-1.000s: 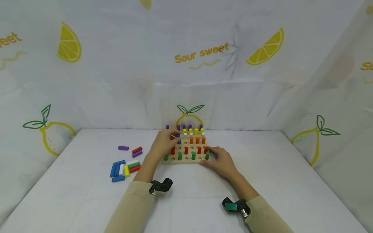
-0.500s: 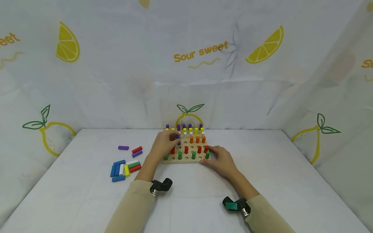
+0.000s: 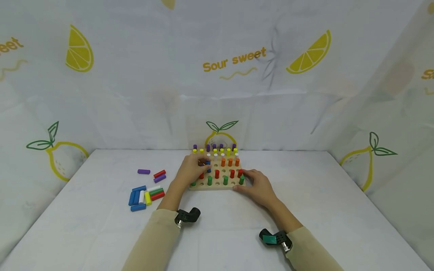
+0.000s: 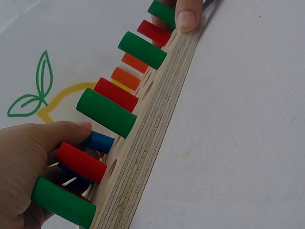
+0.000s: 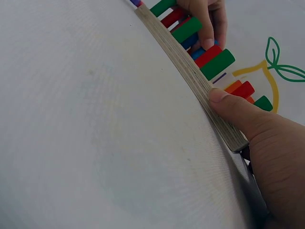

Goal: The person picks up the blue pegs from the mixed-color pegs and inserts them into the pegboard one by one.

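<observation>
In the head view a wooden pegboard (image 3: 217, 188) stands upright pegs in rows of purple, yellow, white, orange, red and green. My left hand (image 3: 189, 167) reaches over its left side and pinches a blue peg (image 4: 101, 142), with the thumb on it. The peg stands at the board among the middle rows; whether it is seated in a hole I cannot tell. Red (image 4: 82, 162) and green pegs (image 4: 64, 202) stand in front of the left fingers. My right hand (image 3: 257, 189) grips the board's near right corner, thumb (image 5: 226, 101) on the front edge; its other fingers are partly hidden.
Loose pegs lie left of the board: several blue ones (image 3: 138, 207), a yellow one (image 3: 147, 198), and white, green and red ones close by. Purple (image 3: 144, 171) and red pegs (image 3: 159, 174) lie farther back. A white cloth (image 3: 217, 241) covers the table.
My left hand has shifted slightly toward me with the blue peg, uncovering yellow and white pegs behind it. My right hand has stayed at the board's corner.
</observation>
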`<action>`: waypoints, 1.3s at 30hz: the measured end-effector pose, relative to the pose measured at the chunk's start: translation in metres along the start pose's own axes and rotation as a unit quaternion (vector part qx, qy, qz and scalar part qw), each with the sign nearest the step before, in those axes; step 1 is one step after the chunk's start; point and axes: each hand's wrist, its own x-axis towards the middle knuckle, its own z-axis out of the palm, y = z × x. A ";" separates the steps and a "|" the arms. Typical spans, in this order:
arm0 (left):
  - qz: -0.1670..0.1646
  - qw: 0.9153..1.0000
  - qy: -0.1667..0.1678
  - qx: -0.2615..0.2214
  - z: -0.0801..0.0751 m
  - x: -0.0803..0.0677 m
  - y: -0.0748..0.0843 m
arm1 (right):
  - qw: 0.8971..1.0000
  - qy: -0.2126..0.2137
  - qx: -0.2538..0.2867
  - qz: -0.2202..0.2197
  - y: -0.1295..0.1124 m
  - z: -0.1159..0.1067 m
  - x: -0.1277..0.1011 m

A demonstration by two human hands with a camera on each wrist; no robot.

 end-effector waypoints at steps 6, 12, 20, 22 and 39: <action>-0.012 1.000 -0.010 -0.008 0.001 0.000 -0.002 | 1.000 -0.002 0.002 0.002 0.000 0.000 0.000; -0.017 1.000 -0.025 0.007 0.000 0.002 -0.003 | 1.000 0.001 0.000 -0.002 -0.001 -0.001 0.001; -0.020 0.999 -0.049 0.010 -0.004 0.000 0.001 | 1.000 -0.002 0.001 -0.002 -0.001 -0.001 0.000; -0.019 0.998 -0.054 0.009 -0.006 -0.001 0.002 | 1.000 -0.001 0.002 -0.003 -0.001 -0.001 0.000; -0.018 1.000 -0.015 -0.006 -0.045 -0.008 0.018 | 1.000 -0.002 0.007 -0.004 -0.002 0.000 0.001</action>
